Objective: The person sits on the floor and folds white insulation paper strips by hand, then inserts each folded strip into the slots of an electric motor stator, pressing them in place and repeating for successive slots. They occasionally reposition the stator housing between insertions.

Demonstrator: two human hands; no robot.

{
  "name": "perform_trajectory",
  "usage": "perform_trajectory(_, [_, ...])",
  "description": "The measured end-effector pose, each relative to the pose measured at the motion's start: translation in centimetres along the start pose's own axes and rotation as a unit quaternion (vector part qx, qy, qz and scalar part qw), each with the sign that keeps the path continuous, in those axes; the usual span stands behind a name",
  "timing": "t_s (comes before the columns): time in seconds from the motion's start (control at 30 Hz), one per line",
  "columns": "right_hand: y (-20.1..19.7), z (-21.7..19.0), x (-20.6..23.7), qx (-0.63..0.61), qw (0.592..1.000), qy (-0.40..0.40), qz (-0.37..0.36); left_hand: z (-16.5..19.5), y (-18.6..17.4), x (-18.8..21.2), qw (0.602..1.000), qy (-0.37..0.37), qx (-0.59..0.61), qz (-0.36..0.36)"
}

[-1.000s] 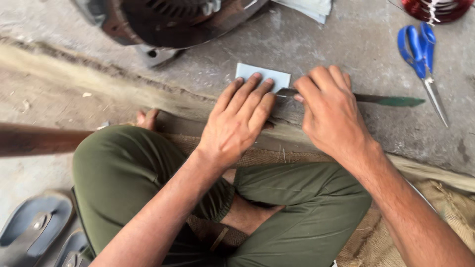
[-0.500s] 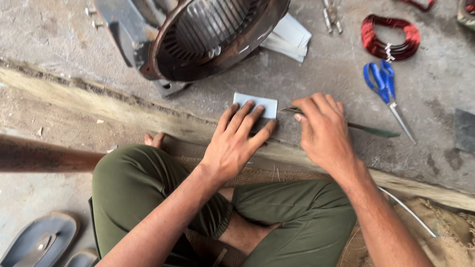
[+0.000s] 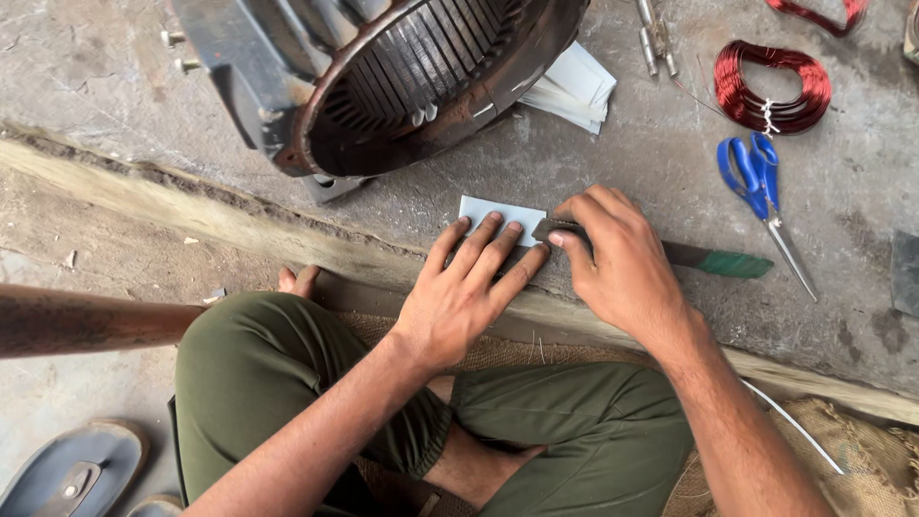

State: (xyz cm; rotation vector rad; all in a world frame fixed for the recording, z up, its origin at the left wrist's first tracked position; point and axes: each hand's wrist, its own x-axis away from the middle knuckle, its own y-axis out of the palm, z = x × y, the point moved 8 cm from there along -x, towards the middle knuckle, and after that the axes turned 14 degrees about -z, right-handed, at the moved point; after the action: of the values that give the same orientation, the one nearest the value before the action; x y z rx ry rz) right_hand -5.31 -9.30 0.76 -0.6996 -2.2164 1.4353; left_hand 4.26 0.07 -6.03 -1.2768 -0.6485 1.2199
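My left hand [image 3: 466,285] lies flat, fingers spread, pressing a small white paper sheet [image 3: 498,213] onto the concrete floor. My right hand [image 3: 620,258] grips a flat metal blade tool [image 3: 689,255] with a green-wrapped end [image 3: 735,264], its tip hidden under my fingers at the paper's right edge. The paper's near part is hidden under my left fingers.
A big motor stator housing [image 3: 402,77] stands just beyond the paper. A stack of white paper strips [image 3: 574,88] lies right of it. Blue-handled scissors [image 3: 761,182] and a red copper wire coil [image 3: 771,86] lie far right. Sandals [image 3: 72,474] sit bottom left.
The view has tilted up, showing more of the stator, the wire coil and the paper stack. Both hands stay on the paper and the blade, with little shift.
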Motion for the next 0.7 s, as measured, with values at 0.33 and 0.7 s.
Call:
perform_trajectory(0.33, [1.3, 1.2, -0.8, 0.071, 0.997, 0.003, 0.016, 0.0, 2.6, -0.6, 1.0, -0.019, 0.01, 0.007])
perform_trajectory(0.7, [0.4, 2.7, -2.2, 0.081, 0.994, 0.044, 0.058, 0.7, 0.6, -1.1, 0.999, -0.025, 0.005, -0.043])
